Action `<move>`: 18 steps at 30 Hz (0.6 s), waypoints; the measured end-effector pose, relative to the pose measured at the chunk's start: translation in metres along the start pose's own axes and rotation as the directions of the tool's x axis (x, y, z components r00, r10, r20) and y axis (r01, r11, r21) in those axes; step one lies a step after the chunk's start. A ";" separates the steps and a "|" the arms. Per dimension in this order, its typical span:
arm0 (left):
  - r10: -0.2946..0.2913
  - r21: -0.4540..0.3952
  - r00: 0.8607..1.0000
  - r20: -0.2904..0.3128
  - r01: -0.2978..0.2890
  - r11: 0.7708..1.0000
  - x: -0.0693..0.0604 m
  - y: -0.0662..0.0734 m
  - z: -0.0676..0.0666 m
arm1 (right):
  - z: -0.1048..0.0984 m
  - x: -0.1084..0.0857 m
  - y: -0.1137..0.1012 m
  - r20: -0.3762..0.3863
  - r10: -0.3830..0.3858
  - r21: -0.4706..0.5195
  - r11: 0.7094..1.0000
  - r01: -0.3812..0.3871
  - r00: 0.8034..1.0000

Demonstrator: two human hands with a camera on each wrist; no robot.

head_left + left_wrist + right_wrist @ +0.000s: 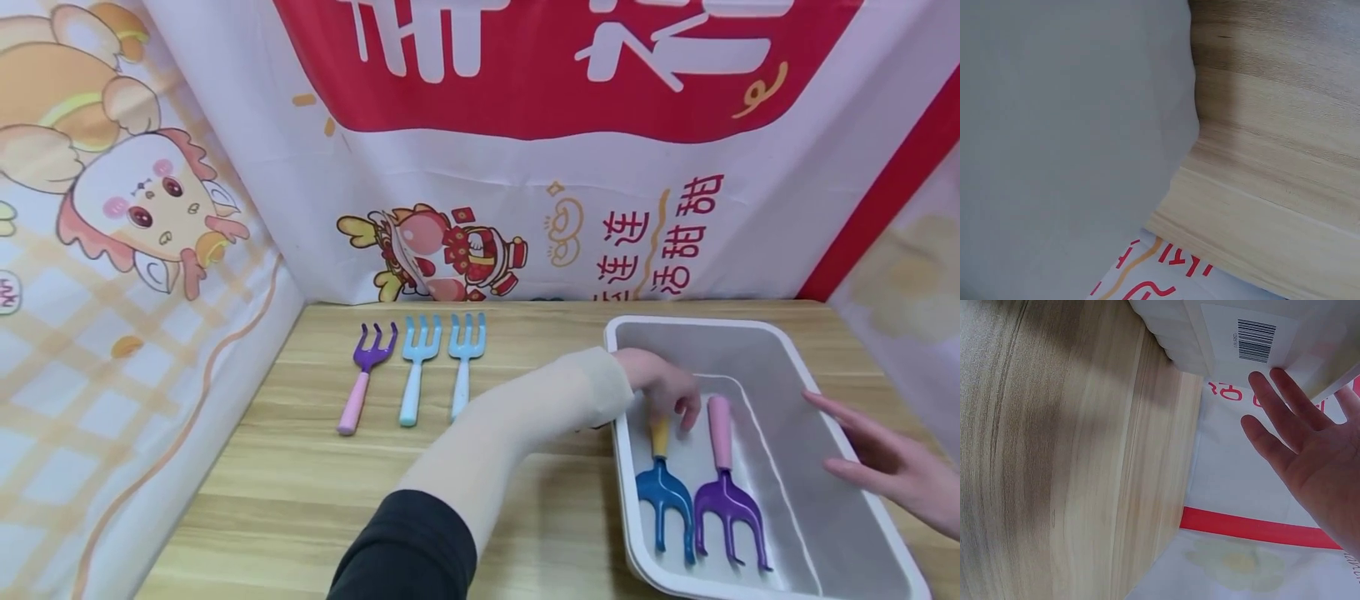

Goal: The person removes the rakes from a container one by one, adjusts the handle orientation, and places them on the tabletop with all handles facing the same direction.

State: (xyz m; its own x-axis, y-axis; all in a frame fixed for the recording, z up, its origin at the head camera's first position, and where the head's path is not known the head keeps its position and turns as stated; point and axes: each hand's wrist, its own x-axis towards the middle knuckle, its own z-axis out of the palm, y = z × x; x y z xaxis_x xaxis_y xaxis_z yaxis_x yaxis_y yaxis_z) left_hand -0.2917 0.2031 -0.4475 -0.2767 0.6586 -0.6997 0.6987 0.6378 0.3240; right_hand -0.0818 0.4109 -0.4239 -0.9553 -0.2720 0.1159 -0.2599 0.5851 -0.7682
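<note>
In the head view my left hand point(667, 385) reaches over the left wall of a grey-white bin point(780, 354), its fingers at the top end of the yellow handle of a blue hand fork point(662, 487). The handle's end is hidden by the blurred fingers. A purple fork with a pink handle point(723, 492) lies beside it on the bin floor, tines toward me. My right hand point(892, 467) is at the bin's right rim with fingers spread; the right wrist view shows that hand point(1310, 437) with fingertips against the bin's outer wall, near a barcode label point(1255, 339).
On the wooden table point(300, 500), left of the bin, a purple fork point(366, 358) and two light blue forks point(420, 350) lie in a row, tines away from me. Printed cloth point(480, 167) hangs behind and at both sides. A pale sleeve point(1072, 137) fills much of the left wrist view.
</note>
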 end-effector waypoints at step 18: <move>-0.247 -0.112 0.966 -0.073 0.238 0.965 -0.088 0.030 0.003 | -0.001 0.004 -0.002 -0.034 -0.036 -0.036 0.999 0.035 0.999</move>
State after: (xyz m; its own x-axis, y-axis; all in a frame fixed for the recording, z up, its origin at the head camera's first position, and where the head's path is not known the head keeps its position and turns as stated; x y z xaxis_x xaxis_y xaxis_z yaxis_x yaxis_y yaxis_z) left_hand -0.2443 0.1634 -0.3775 -0.4885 0.5080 -0.7094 0.5339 0.8171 0.2174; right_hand -0.0851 0.4098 -0.4215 -0.9494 -0.2672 0.1647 -0.2980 0.6023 -0.7406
